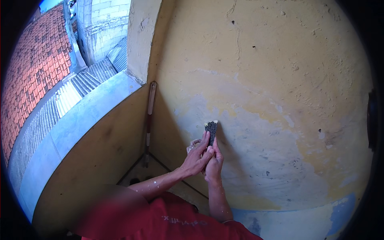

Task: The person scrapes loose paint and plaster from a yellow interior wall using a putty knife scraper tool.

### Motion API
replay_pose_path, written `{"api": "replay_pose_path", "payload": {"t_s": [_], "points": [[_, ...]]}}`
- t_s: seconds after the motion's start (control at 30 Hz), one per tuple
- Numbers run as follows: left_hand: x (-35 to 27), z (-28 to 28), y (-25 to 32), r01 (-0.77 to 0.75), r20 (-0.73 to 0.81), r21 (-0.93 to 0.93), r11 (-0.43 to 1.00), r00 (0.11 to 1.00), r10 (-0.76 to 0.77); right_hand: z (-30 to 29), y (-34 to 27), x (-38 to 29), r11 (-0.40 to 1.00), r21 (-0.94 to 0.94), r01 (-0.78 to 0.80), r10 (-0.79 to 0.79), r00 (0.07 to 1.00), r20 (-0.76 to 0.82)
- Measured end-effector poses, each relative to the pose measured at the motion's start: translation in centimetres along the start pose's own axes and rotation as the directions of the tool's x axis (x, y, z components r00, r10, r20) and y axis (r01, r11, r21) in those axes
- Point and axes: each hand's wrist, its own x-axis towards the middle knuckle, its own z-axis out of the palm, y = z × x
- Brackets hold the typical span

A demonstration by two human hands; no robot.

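Observation:
A flat dark scraper blade, rough on its face and with pale yellowish flakes along its far edge, is upright in the picture, over a scuffed yellow and grey-white wall. My right hand grips its lower end, where the fingers hide any handle. From the left, my left hand overlaps it, fingers laid along the blade and thumb near the right hand's fingers. A whitish, crusted curled thing shows beside the left fingers; I cannot tell what it is. Pale specks dot both forearms. Whether the blade touches the wall is unclear.
A low yellow parapet with a pale ledge curves along the left. A brown and pale pole stands in the corner. Beyond the ledge are corrugated sheets and a tiled roof. A dark object is at the far right edge.

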Motion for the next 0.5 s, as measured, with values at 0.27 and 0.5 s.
{"api": "replay_pose_path", "payload": {"t_s": [0.27,0.5], "points": [[0.0,-1.1,-0.3,-0.015,-0.003,0.092,0.996,1.000,0.015,1.3,-0.2,-0.4,0.995,-0.075,0.070,-0.071,0.997,-0.005],[0.3,-1.1,0.1,0.039,-0.005,-0.011,0.999,0.999,-0.039,-0.1,0.6,0.6,0.988,-0.155,0.024,-0.015,0.998,0.057]]}}
